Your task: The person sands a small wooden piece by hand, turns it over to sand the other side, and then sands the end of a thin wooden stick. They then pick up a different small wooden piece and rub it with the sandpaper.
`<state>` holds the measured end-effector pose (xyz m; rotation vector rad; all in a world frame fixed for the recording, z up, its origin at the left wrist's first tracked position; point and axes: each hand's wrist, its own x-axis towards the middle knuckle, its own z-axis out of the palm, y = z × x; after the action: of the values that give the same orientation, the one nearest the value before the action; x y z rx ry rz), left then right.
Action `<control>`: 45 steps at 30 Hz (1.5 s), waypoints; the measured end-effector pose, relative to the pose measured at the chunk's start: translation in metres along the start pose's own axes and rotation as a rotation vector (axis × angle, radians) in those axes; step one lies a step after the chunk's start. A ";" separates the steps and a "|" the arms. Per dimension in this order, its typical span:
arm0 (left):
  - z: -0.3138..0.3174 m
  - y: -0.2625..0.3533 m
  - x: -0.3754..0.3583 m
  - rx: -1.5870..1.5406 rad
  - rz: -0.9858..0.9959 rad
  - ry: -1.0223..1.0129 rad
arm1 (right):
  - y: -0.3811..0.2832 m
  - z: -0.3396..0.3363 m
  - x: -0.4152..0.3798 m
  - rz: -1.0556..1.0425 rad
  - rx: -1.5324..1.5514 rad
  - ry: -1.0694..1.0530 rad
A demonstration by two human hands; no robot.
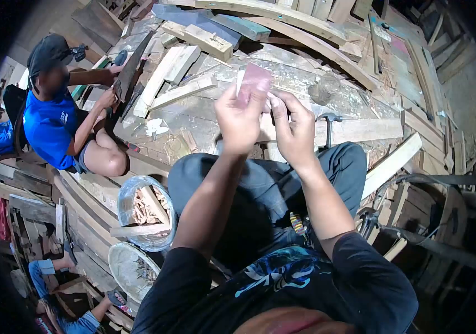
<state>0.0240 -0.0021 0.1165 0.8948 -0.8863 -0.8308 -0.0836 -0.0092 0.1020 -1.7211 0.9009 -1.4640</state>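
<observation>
A reddish-brown sheet that looks like sandpaper [257, 77], with a pale edge or backing, is held up in my left hand [237, 123]; the thumb presses on its face. Close beside it on the right, my right hand [296, 131] has its thumb and fingers pinched together near the sheet's lower edge. What the right fingers grip, if anything, is too small to make out. Past the right hand, a hammer [328, 125] with a dark head lies by a pale plank [368, 129].
Two buckets stand at my left: one bucket [121, 196] holds wood chips and offcuts, the other bucket [114, 266] small dark pieces like nails. A co-worker in a blue shirt [51, 125] sits at the left with a handsaw [132, 69]. Curved timbers [282, 16] lie ahead.
</observation>
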 end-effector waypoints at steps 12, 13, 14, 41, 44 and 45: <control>-0.005 -0.001 0.002 0.003 -0.027 0.015 | -0.010 0.000 0.002 0.059 0.011 -0.001; 0.002 -0.002 -0.001 0.016 0.032 0.027 | -0.006 0.003 0.002 0.020 0.066 0.042; 0.002 -0.001 0.000 0.024 0.019 0.023 | -0.007 0.003 0.003 0.027 0.066 0.041; -0.007 -0.001 0.004 0.064 -0.030 0.063 | -0.005 0.001 -0.003 0.118 0.073 0.009; 0.003 0.000 -0.006 0.075 -0.019 -0.019 | -0.010 0.000 0.000 0.156 0.209 0.013; 0.001 -0.002 -0.003 0.038 -0.005 -0.037 | -0.007 0.000 -0.001 0.117 0.218 0.016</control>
<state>0.0216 -0.0005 0.1139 0.9171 -0.9349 -0.8396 -0.0829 -0.0047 0.1072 -1.4755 0.8043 -1.4427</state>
